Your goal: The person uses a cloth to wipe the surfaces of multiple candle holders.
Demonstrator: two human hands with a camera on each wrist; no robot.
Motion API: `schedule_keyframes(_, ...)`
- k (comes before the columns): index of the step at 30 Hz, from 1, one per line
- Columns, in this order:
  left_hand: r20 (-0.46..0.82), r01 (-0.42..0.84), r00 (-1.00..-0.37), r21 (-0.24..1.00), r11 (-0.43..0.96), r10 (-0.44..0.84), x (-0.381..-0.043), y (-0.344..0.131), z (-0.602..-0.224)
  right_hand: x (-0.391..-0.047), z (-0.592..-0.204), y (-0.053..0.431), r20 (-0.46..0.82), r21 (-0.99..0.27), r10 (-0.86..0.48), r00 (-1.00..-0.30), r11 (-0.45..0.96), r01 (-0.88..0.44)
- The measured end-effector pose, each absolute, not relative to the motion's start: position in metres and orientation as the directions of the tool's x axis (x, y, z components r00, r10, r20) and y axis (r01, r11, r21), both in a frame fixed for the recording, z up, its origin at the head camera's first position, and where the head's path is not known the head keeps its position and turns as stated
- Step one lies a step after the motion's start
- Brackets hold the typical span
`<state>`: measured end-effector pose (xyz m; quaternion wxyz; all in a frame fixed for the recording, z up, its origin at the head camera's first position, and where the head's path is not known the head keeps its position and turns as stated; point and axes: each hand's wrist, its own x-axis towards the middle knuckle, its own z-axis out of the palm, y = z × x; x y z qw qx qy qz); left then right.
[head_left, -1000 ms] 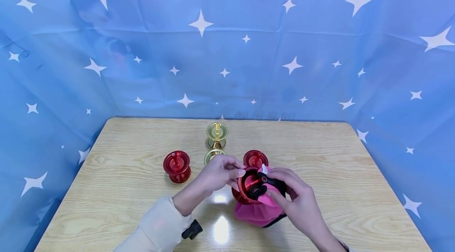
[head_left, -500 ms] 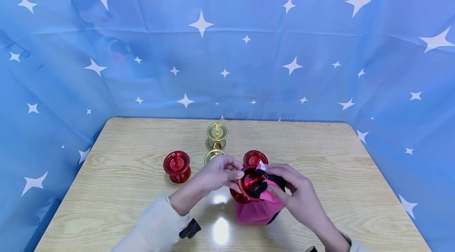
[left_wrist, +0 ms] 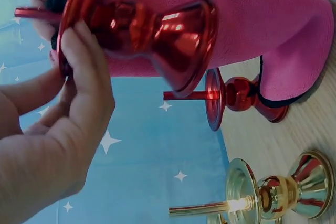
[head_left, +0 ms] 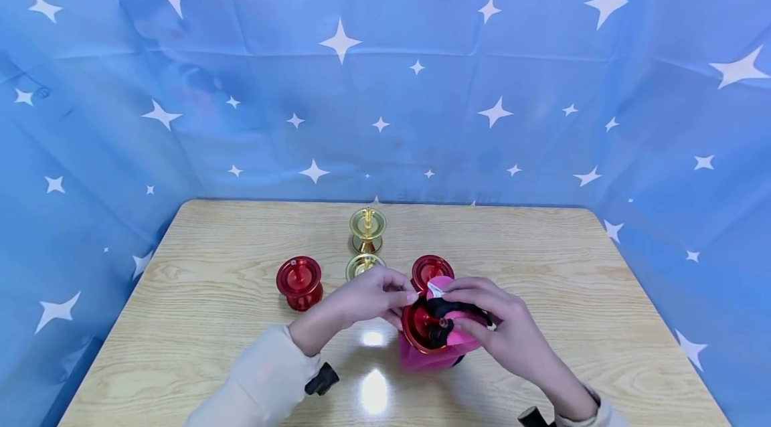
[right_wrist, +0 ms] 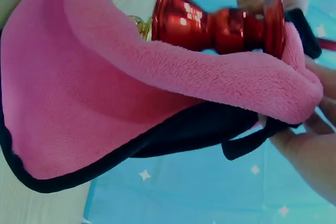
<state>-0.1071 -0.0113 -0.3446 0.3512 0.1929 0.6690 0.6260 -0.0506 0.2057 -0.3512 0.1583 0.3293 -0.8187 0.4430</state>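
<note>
A shiny red candle holder (head_left: 413,331) with a thin centre rod is held above the table, its dish tilted toward the head camera. My left hand (head_left: 381,298) pinches the dish rim between thumb and fingers. In the left wrist view the holder's waisted stem and flared base (left_wrist: 181,40) show fully. My right hand (head_left: 502,328) holds a pink plush cloth (head_left: 421,360) with black edging, bunched over the right side of the dish beside the rod. The rest of the cloth (right_wrist: 89,114) hangs down behind the holder. Some right fingertips are hidden by the cloth.
Another red candle holder (head_left: 432,269) stands just behind the hands, and a third red one (head_left: 299,280) to the left. Two gold holders (head_left: 367,225) stand in line at the back middle, the nearer partly covered by my left hand. A starry blue curtain (head_left: 385,79) backs the wooden table (head_left: 542,253).
The held red holder first tilted, then its dish turned more toward the head camera and a little lower. The bunched cloth shifted with it. Both hands stayed in nearly the same place.
</note>
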Motion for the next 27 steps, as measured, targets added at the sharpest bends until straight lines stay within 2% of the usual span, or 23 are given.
schedule_keyframes(4,-0.240,-0.197,-0.681,0.970,0.142,0.692,-0.106,-0.012,-0.346,-0.051,-0.351,0.205,0.534,-0.611,-0.398,-0.746,0.428,-0.666)
schedule_keyframes(8,-0.249,-0.277,-0.729,0.959,0.057,0.638,-0.104,-0.012,-0.351,-0.045,-0.354,0.199,0.519,-0.640,-0.272,-0.811,0.506,-0.579)
schedule_keyframes(11,-0.245,-0.304,-0.760,0.953,0.004,0.602,-0.102,-0.013,-0.354,-0.039,-0.356,0.192,0.532,-0.638,-0.184,-0.826,0.554,-0.535)
schedule_keyframes(16,-0.217,-0.283,-0.779,0.959,-0.021,0.589,-0.100,-0.013,-0.351,-0.037,-0.357,0.189,0.528,-0.692,-0.122,-0.841,0.513,-0.509)
schedule_keyframes(21,-0.148,-0.141,-0.779,0.988,0.059,0.610,-0.103,-0.018,-0.345,-0.039,-0.348,0.193,0.414,-0.801,-0.063,-0.908,0.448,-0.396)
schedule_keyframes(27,0.003,0.082,-0.820,0.990,0.112,0.573,-0.104,-0.015,-0.345,-0.043,-0.338,0.197,0.340,-0.824,-0.022,-0.940,0.475,-0.309)
